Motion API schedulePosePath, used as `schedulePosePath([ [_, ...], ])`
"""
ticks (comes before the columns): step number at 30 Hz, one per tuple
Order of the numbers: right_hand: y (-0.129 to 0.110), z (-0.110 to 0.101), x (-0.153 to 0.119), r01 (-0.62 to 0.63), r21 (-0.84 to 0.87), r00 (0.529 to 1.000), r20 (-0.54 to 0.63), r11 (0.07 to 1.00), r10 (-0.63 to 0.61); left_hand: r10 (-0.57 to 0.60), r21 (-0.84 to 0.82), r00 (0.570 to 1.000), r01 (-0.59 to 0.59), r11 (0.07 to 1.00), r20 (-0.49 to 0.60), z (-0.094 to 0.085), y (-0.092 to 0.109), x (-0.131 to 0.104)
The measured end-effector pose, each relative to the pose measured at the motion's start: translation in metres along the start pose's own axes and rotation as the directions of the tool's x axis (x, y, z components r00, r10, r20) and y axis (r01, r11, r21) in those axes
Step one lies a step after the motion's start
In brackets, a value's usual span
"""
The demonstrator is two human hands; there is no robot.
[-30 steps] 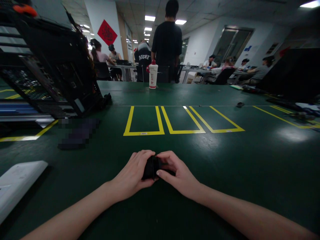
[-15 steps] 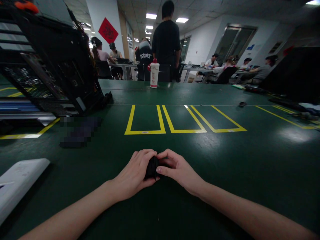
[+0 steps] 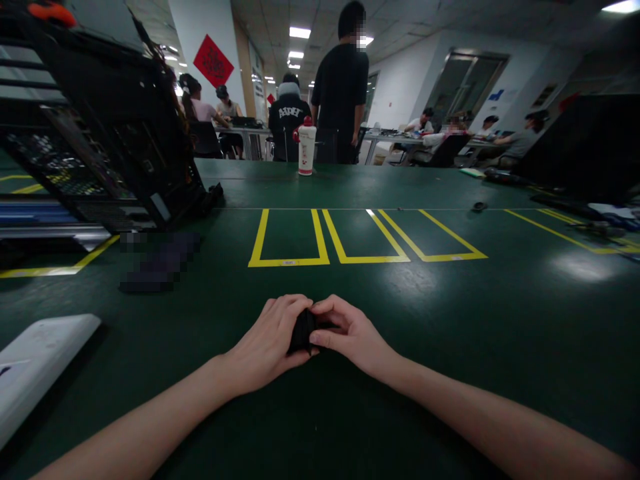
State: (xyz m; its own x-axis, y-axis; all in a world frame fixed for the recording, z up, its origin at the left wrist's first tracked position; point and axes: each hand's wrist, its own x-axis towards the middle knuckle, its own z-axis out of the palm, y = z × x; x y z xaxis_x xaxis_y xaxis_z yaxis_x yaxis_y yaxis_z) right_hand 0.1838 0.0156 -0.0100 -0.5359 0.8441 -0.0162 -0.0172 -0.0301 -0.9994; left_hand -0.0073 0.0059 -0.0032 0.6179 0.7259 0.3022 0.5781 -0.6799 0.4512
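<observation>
A small black rounded object (image 3: 303, 331) is between my hands, low over the green table; its kind is hard to make out. My left hand (image 3: 273, 340) wraps around its left side, fingers over the top and thumb along the near side. From the right, my right hand (image 3: 350, 333) pinches its edge, with the thumb in front and the index finger on top. Most of the object is covered by the fingers.
Yellow tape outlines (image 3: 289, 263) mark the green table (image 3: 450, 333) beyond my hands. To the left stand an open black computer case (image 3: 135, 153) and a white device (image 3: 45, 353). Farther back is a white cup (image 3: 307, 152). Several people sit behind; one person (image 3: 341, 87) stands.
Both hands keep their hold on the black object with hardly any movement. In the background the standing person has shifted right and turned a little, and the seated person has straightened up.
</observation>
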Motion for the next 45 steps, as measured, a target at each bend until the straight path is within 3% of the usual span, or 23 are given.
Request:
schedulePosePath([
  [11, -0.0024, 0.0004, 0.0007, 0.003, -0.086, 1.0, 0.012, 0.996, -0.002, 0.015, 0.002, 1.0, -0.015, 1.0, -0.01, -0.0007, 0.0012, -0.0002],
  [19, -0.0013, 0.0026, -0.003, 0.054, -0.01, 0.993, 0.11, 0.998, -0.053, 0.024, 0.015, 0.999, -0.025, 1.0, 0.029, -0.0019, 0.0003, -0.001],
  [26, 0.0006, 0.0027, -0.0058, 0.13, -0.205, 0.991, 0.066, 0.97, -0.119, 0.012, 0.002, 0.999, -0.013, 1.0, 0.035, -0.0025, 0.001, -0.0006],
  [33, -0.0024, 0.0067, -0.0033, 0.065, -0.165, 0.998, 0.039, 0.984, -0.059, -0.006, 0.009, 0.999, 0.005, 1.0, 0.036, -0.0022, 0.002, 0.0001],
  [37, -0.0052, 0.006, -0.0031, 0.066, -0.225, 0.997, 0.053, 0.972, -0.055, 0.004, 0.004, 1.0, -0.004, 1.0, 0.031, -0.0024, 0.0025, -0.0001],
  [45, -0.0016, 0.0011, -0.0066, 0.116, -0.19, 0.99, 0.098, 0.975, -0.099, -0.003, 0.006, 1.0, 0.003, 1.0, 0.025, -0.0018, -0.0001, -0.0009],
])
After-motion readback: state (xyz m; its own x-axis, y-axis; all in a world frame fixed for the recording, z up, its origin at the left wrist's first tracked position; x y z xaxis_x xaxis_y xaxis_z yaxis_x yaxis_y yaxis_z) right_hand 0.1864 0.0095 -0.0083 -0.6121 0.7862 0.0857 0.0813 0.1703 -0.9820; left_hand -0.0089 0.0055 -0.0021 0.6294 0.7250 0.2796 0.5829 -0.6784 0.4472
